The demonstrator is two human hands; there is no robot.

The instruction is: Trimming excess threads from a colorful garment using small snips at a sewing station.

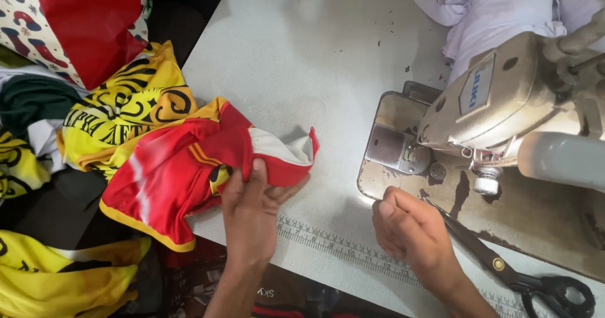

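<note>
Both forearms come up from the lower edge, bare to the wrist. The left hand [251, 214] lies back up, fingers curled forward and thumb pressed over the top, a closed grip on what it holds. The right hand [409, 230], well apart from it, is drawn into a loose fist, knuckles toward the upper left, thumb tucked along the forefinger, wrist angled inward.

A crumpled red, white and yellow garment [189, 167] overhangs the table's left edge.
</note>
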